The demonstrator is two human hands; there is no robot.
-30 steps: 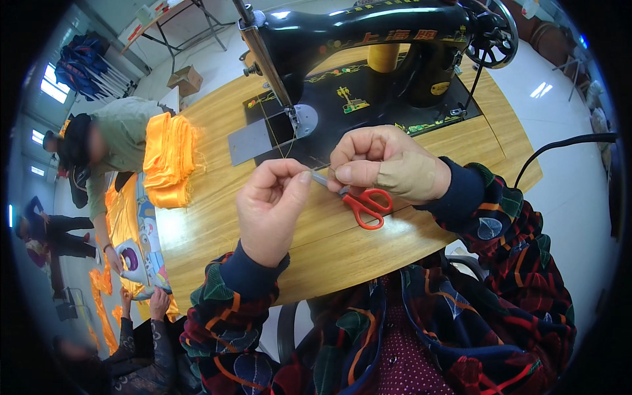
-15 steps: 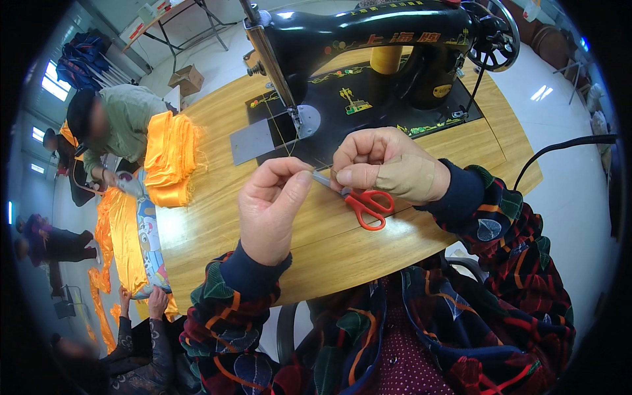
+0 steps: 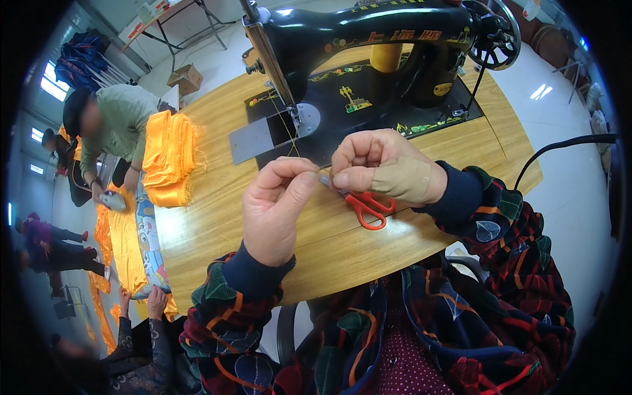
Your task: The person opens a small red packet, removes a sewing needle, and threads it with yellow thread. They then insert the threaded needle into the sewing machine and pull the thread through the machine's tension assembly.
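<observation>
Above the table's near part, my left hand (image 3: 272, 212) has its thumb and index finger pinched together. A pale thread (image 3: 290, 135) runs down from the sewing machine's needle area to those fingertips. My right hand (image 3: 382, 168), a tan bandage around its thumb side, is closed in a pinch just right of the left one. A fine thread seems to span the small gap between both fingertips. Red-handled scissors (image 3: 359, 209) lie on the wooden table beneath my hands, their blades partly hidden behind the fingers. The black sewing machine (image 3: 388, 33) stands just beyond.
A stack of orange cloth (image 3: 170, 158) sits on the table's left side. Beyond it, a person in green (image 3: 122, 118) moves an iron (image 3: 113, 201) over orange fabric on a patterned board (image 3: 150, 240). Another person's hands (image 3: 157, 301) hold its near end. A black cable (image 3: 559, 146) arcs at right.
My fingertips have come closer together, the left hand shifting slightly right. The scissors stay put. At left, the person in green has moved the iron nearer and to the left along the cloth.
</observation>
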